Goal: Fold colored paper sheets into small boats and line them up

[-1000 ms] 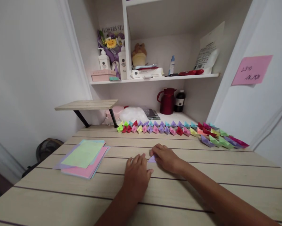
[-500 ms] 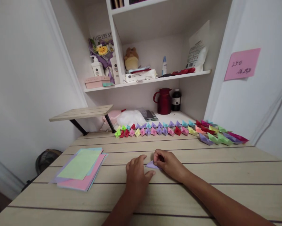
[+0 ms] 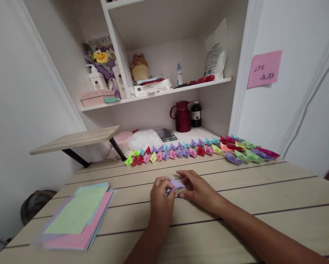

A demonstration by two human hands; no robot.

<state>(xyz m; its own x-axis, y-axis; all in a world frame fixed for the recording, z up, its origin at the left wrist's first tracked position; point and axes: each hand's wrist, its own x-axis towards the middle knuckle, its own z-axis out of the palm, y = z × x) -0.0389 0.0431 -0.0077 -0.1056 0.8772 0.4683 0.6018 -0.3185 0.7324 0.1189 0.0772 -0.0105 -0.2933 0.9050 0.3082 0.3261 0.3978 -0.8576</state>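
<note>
A small piece of folded purple paper [image 3: 177, 184] is pinched at its left end between the thumb and fingers of my left hand [image 3: 162, 193]. Just to its right is my right hand [image 3: 198, 189], thumb and fingers apart around the paper's right end; it grips nothing. Beyond both hands, rows of small folded paper boats [image 3: 179, 153] in many colours stand across the back of the wooden table [image 3: 236, 227]. The underside of the purple piece is hidden.
At the left lies a stack of coloured paper sheets [image 3: 79, 211]. Behind it stands a small wooden riser [image 3: 76, 139] with black legs. A red jug [image 3: 183, 117] and a dark bottle [image 3: 196, 114] stand in the shelf recess, near a white plastic bag [image 3: 145, 140].
My left hand has taken hold of the purple paper, and my right hand has let go and spread its fingers. The whole view has turned somewhat to the right.
</note>
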